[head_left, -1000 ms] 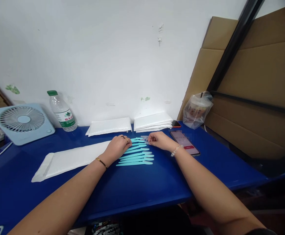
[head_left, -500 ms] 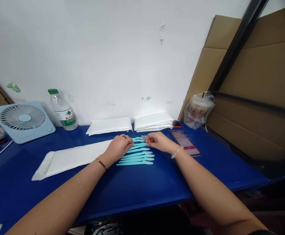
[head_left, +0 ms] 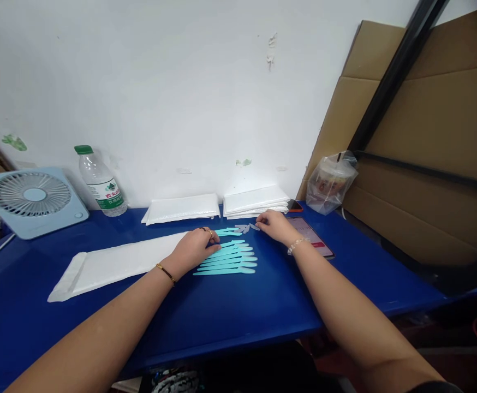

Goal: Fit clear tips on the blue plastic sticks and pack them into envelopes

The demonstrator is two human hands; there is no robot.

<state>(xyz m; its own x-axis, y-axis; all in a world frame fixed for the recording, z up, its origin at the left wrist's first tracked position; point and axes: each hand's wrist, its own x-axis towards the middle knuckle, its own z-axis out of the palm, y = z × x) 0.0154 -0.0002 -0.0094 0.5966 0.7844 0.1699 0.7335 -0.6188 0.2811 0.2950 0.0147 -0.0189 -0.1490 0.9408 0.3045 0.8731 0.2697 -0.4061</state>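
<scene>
Head view shows the left hand (head_left: 197, 248) with bent fingers over the left ends of some teal sticks (head_left: 228, 266) on the blue table (head_left: 230, 311). You cannot tell if it holds one. The right hand (head_left: 274, 225) has fingertips close together by small grey pieces (head_left: 244, 228), far right; its hold is unclear too.

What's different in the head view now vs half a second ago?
The right hand has left the tip of one of the turquoise sticks and moved rightward and farther from the person, to the small grey pieces. Whether its grip holds one is unclear. The left hand stays at the sticks' left ends. White package, fan and bottle: unmoved.
</scene>
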